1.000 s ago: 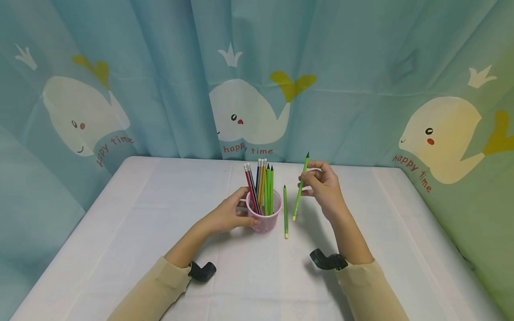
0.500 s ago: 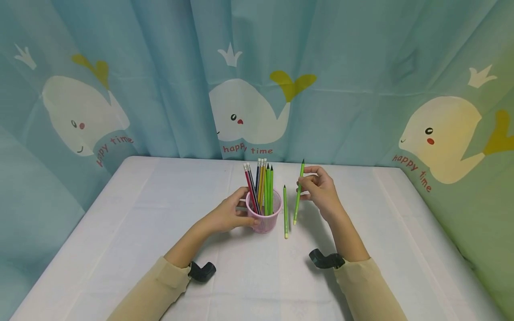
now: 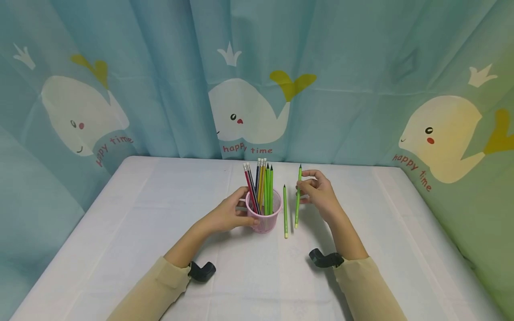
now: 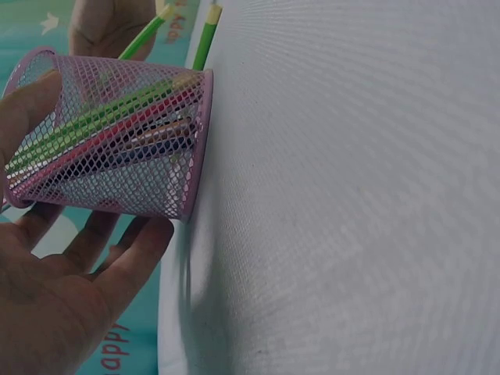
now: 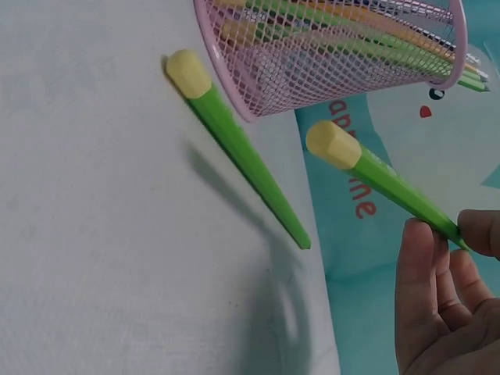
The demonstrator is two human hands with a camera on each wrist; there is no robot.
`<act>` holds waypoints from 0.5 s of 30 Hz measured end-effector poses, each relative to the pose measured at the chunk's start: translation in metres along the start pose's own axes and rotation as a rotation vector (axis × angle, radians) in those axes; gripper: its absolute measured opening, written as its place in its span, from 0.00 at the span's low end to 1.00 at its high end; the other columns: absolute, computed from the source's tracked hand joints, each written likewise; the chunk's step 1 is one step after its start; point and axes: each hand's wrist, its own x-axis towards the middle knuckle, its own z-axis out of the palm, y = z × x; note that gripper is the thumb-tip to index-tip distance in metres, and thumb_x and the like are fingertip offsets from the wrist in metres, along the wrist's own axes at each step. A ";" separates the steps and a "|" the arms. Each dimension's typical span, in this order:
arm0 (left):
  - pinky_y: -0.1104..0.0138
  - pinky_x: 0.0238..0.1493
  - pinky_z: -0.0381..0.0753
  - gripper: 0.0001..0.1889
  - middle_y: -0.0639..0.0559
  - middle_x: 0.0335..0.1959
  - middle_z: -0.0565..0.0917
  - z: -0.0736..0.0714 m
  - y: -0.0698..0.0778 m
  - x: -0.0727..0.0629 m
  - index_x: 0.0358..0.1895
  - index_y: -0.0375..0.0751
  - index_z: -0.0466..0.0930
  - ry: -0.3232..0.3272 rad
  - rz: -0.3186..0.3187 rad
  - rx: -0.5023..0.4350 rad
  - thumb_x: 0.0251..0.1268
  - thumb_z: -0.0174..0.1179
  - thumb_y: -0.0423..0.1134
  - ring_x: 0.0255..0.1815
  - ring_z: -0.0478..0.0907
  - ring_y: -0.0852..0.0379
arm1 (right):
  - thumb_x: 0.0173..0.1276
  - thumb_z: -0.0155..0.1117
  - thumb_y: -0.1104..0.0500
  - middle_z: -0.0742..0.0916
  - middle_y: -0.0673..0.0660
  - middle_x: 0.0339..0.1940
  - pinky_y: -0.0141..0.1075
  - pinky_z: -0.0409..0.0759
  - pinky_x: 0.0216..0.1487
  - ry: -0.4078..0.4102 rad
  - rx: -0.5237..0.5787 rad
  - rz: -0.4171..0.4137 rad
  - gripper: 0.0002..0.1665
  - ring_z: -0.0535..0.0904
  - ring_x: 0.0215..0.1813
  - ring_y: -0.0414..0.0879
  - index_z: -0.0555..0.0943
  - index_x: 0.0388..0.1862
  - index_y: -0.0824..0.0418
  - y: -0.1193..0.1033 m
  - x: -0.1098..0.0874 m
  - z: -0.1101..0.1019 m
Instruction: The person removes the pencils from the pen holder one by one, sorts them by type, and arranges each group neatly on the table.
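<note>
A pink mesh pencil cup stands on the table, holding several pencils in red, black, yellow and green. My left hand grips the cup from its left side, thumb at the front and fingers behind. To the cup's right, a green pencil with a pale yellow end lies on the table, its dark tip pointing away. My right hand pinches another green pencil between thumb and fingers, tip up. In the right wrist view its yellow end hangs off the tabletop, beside the lying pencil.
A white cloth covers the table. Behind it hangs a blue-green curtain printed with white whales, right along the far table edge. A black wrist mount sits on the left wrist and a similar mount on the right.
My right hand has moved slightly left and nearer with the green pencil, which has come lower and more upright. The left hand, the cup and the lying pencil have stayed in place.
</note>
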 end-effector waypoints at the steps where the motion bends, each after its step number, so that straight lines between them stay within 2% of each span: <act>1: 0.56 0.61 0.81 0.42 0.38 0.64 0.71 0.000 0.000 0.000 0.71 0.38 0.58 -0.001 0.001 -0.001 0.54 0.73 0.29 0.63 0.76 0.41 | 0.73 0.61 0.60 0.84 0.56 0.37 0.40 0.88 0.36 -0.003 -0.002 0.005 0.24 0.82 0.33 0.43 0.67 0.64 0.64 0.001 0.000 0.000; 7: 0.57 0.60 0.81 0.42 0.39 0.64 0.71 0.000 0.000 0.000 0.71 0.39 0.59 -0.002 -0.001 0.003 0.54 0.73 0.30 0.63 0.76 0.41 | 0.74 0.60 0.60 0.84 0.56 0.38 0.39 0.88 0.35 -0.005 -0.033 0.045 0.24 0.82 0.32 0.42 0.67 0.64 0.63 0.007 0.003 -0.001; 15: 0.56 0.61 0.81 0.42 0.39 0.63 0.72 0.000 -0.001 0.001 0.71 0.39 0.59 -0.002 -0.002 0.006 0.54 0.73 0.30 0.62 0.76 0.42 | 0.73 0.61 0.60 0.84 0.63 0.41 0.38 0.88 0.33 -0.031 -0.057 0.086 0.24 0.82 0.32 0.42 0.67 0.63 0.64 0.013 0.005 -0.002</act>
